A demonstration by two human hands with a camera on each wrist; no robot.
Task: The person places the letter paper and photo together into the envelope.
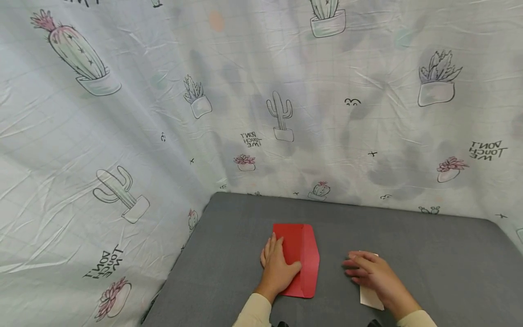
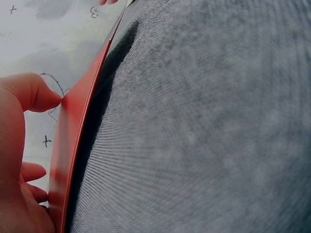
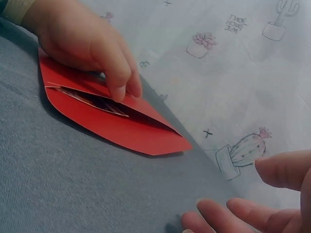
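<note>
A red envelope [image 1: 292, 254] lies on the grey table with its flap unfolded to the right. My left hand [image 1: 278, 268] holds it, thumb near the pocket's mouth and fingers at the left edge. The mouth gapes in the right wrist view, where printed paper [image 3: 92, 103] shows inside the pocket. Seen from the left wrist, the thumb tip touches the red envelope [image 2: 73, 131], and a dark shadow runs along its edge. Over a narrow cream-coloured paper [image 1: 371, 297] is my right hand [image 1: 373, 274], fingers loosely bent and holding nothing. It hides part of that paper.
The grey cloth-covered table [image 1: 229, 236] meets a hanging white sheet [image 1: 318, 109] printed with cacti along its back. On the left the sheet [image 1: 122, 236] also hangs close to the table's edge.
</note>
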